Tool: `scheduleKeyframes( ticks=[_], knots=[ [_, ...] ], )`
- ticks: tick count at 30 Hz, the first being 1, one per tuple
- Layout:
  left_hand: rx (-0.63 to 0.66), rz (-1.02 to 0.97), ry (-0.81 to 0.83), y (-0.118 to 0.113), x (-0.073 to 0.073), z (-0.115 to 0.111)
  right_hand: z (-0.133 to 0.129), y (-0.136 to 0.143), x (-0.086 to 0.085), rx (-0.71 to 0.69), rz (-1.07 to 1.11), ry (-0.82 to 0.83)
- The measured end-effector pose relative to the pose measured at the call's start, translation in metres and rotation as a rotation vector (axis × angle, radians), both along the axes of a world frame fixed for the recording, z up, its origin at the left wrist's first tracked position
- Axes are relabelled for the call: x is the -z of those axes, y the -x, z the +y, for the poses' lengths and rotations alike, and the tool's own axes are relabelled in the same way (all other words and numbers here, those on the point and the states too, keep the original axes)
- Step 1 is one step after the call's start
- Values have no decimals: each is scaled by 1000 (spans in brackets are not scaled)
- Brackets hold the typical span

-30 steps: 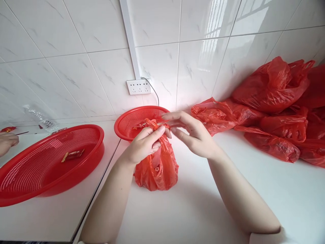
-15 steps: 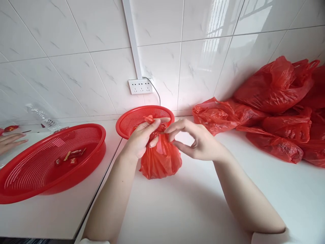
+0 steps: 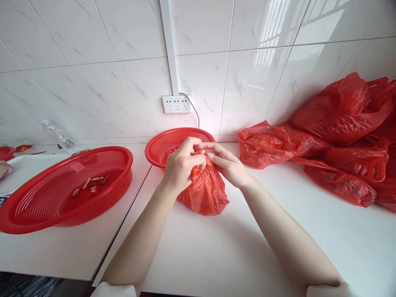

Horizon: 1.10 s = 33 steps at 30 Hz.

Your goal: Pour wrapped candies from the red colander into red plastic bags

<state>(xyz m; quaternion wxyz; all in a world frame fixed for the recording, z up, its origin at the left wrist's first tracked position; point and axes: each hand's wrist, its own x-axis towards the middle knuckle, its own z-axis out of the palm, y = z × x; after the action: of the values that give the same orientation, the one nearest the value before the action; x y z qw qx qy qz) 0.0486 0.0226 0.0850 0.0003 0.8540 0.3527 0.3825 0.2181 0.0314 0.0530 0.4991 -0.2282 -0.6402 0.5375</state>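
Between my hands a red plastic bag (image 3: 206,192) rests on the white table, its neck gathered at the top and its body bulging below. My left hand (image 3: 185,163) is closed, with thumb and fingers curled on the gathered neck from the left. From the other side my right hand (image 3: 227,165) pinches the top of the same bag, thumb and forefinger together. What the bag contains cannot be made out. Just behind my left hand stands a round red mesh basket (image 3: 156,149), partly hidden by that hand.
A larger red mesh basket (image 3: 125,173) at left holds a few small wrapped pieces (image 3: 93,185). Behind it lie a clear plastic bottle (image 3: 62,138) and a white tray (image 3: 34,165); another person's hand (image 3: 4,169) shows there. Filled red bags (image 3: 340,111) are heaped right, by the tiled wall.
The bag's neck has been drawn together more tightly, and my right hand has come in close against my left. The other person's hand has shifted mostly out of view at the left edge.
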Motion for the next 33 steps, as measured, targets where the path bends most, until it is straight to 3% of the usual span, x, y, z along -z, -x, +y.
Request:
scheduleKeyframes(
  ticks=[3,6,9,13,18,20,23,29,33],
  knots=[
    [102,-78,33,0,7,9,6,0,3,66,117,59],
    [338,-145,123,-2,6,11,9,-4,2,142,191,89],
    [473,-206,259,-1,1,12,9,-14,-3,111,215,177],
    [470,-325,437,5,-4,18,8,-32,-10,14,123,259],
    [391,-355,592,17,-9,22,2,-45,-19,-57,7,190],
    [366,-361,610,20,-12,21,0,-46,-24,22,-4,150],
    [332,-347,647,23,-17,19,-1,-55,-29,252,-53,90],
    [215,-312,710,36,-19,28,10,-110,-23,732,-174,23],
    [166,-268,800,39,-12,38,15,-135,-16,947,-293,10]
  ],
)
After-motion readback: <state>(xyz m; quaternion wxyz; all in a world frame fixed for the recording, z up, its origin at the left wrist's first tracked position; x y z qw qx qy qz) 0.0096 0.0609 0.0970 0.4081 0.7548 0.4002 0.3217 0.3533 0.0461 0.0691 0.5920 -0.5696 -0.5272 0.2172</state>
